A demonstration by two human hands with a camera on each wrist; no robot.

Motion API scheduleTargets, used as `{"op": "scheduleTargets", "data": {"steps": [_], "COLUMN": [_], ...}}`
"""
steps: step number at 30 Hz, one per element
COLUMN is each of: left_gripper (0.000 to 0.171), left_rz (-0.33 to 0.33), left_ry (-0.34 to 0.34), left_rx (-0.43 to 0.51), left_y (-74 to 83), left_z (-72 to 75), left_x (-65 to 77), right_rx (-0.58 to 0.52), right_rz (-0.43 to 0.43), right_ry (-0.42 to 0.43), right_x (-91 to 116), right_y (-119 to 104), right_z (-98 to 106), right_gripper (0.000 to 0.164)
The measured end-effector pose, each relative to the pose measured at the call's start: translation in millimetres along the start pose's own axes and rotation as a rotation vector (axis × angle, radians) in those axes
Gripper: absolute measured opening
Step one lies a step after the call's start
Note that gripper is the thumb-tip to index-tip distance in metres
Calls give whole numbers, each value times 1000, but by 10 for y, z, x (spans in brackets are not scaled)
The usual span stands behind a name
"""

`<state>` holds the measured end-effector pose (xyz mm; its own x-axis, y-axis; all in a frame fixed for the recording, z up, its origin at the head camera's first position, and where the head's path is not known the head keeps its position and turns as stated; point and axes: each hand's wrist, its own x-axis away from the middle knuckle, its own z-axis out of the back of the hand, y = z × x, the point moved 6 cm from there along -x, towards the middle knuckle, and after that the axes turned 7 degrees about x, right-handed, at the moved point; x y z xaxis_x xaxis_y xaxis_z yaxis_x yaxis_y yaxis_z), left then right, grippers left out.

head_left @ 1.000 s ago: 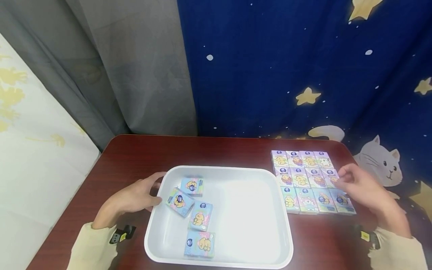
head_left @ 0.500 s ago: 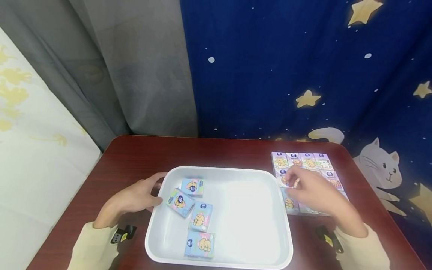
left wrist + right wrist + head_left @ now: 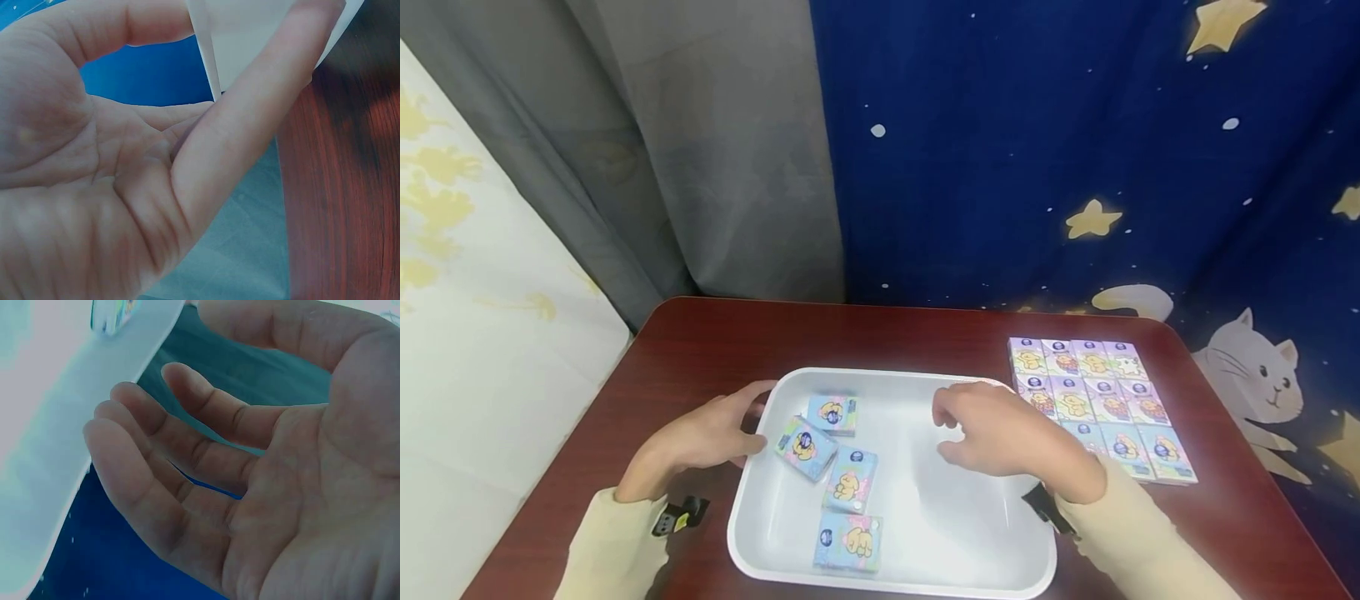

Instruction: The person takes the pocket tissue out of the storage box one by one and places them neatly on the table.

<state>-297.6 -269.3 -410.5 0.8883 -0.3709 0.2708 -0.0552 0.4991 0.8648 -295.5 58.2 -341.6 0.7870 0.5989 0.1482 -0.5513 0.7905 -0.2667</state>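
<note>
A white plastic tray [image 3: 970, 533] stands at the front of the table. My left hand [image 3: 707, 433] holds its left rim, thumb and fingers on either side of the wall [image 3: 244, 44] in the left wrist view. Over the tray's right half hovers my right hand [image 3: 1000, 429], its fingers loosely bent; the right wrist view shows nothing in the palm [image 3: 281, 487]. Several small light-blue packs with a cartoon puppy, like pocket tissue packs [image 3: 847, 479], lie scattered in the tray's left half.
Right of the tray, similar packs [image 3: 1071, 400] sit in a neat block of three rows, purple ones behind and blue ones in front. My right forearm hides its front left corner. A dark red table [image 3: 737, 333] backs onto grey and blue curtains [image 3: 970, 167].
My right hand has moved left from the block of packs to above the tray. The left hand stays at the rim, and the packs in the tray lie as before.
</note>
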Motion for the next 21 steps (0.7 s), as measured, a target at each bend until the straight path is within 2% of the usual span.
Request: {"op": "scheduleTargets", "data": {"steps": [5,14,21], "left_gripper": [83,83,83], "left_rz": [-9,-14,-20], "left_ry": [-3,0,-11], "left_rx": [4,6,19], "left_y": [14,-5,4], "left_z": [0,26,7], "left_x": [-4,-8,3], "right_rx": [39,154,227], "right_rz": [16,33,-10], "right_ry": [-45,-162,-228], "right_x": [-170,-523,-626], "right_y": [-203,-568,-732], "right_z": [-80,-365,-683], "right_gripper": [24,39,69]}}
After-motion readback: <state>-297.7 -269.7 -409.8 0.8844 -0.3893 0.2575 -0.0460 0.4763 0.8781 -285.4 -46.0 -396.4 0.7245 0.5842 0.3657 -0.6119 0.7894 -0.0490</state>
